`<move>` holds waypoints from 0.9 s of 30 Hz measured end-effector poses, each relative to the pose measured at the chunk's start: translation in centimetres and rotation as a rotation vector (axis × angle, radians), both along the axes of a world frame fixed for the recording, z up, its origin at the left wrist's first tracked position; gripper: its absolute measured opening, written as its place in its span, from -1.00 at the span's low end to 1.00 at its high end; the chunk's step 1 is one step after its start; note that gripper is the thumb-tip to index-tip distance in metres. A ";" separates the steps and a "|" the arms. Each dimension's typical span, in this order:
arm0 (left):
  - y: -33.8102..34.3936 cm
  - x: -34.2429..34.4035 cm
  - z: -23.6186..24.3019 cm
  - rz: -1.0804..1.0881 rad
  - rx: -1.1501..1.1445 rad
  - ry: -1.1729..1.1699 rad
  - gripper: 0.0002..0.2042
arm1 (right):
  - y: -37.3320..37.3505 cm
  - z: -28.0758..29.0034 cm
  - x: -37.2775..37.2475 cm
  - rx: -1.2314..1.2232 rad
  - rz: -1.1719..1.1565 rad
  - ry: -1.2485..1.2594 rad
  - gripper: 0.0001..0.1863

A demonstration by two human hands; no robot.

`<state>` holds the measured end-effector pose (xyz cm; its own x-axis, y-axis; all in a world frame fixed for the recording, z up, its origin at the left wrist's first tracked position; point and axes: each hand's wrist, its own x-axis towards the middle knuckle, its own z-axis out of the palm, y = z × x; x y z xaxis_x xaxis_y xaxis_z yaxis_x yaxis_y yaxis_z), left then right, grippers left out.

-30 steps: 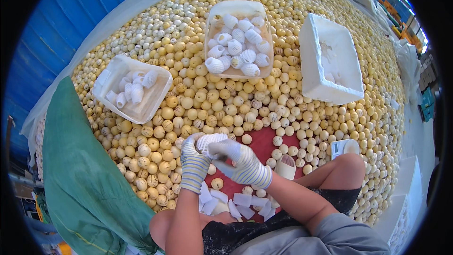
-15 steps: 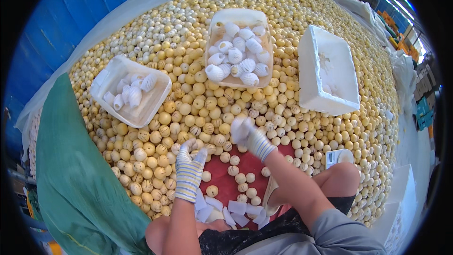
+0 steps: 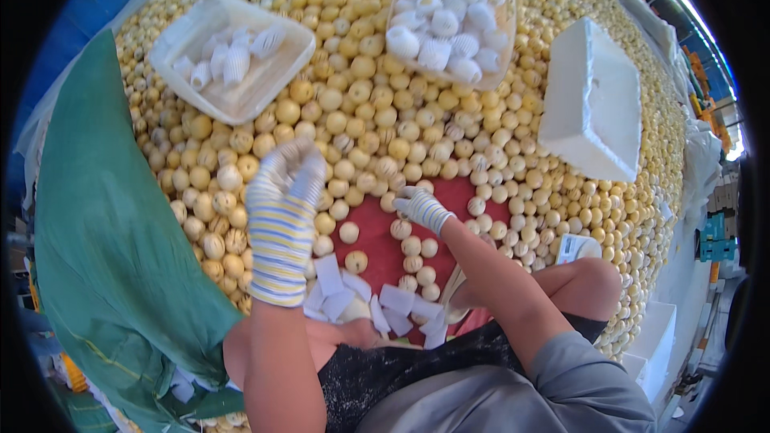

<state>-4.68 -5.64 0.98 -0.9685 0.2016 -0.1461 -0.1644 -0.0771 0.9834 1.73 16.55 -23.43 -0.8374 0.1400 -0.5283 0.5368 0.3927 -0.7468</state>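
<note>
Head view: left hand (image 3: 282, 208) raised, fingers curled toward thumb; can't tell if pinching anything. Right hand (image 3: 423, 208) down at bare fruits (image 3: 401, 228) on red cloth (image 3: 373, 224); grip hidden. Done: white netted pieces (image 3: 443, 22) in tub (image 3: 499, 70) beyond right hand, some in tub (image 3: 269, 103) beyond left. Left over: vast bare pile (image 3: 337, 122) around both hands.

No legible txt, labels, nos. or signs.
</note>
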 end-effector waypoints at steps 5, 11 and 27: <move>0.9 -0.7 -0.1 -0.049 0.097 0.003 -0.71 | -8.9 -2.3 4.3 0.228 0.211 0.092 -0.52; -0.2 0.1 0.3 -0.028 0.037 0.000 -0.75 | -18.6 -4.7 3.9 0.429 0.496 0.076 -0.49; 2.7 0.6 -4.1 -0.187 -0.241 -0.061 -0.61 | 2.9 12.4 1.9 -0.713 -0.569 0.644 -0.47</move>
<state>-4.08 -2.92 -3.10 -0.9059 0.3278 -0.2680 -0.2132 0.1937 0.9576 3.61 19.49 -11.05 -0.8942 0.4281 -0.1312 -0.0662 -0.4162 -0.9069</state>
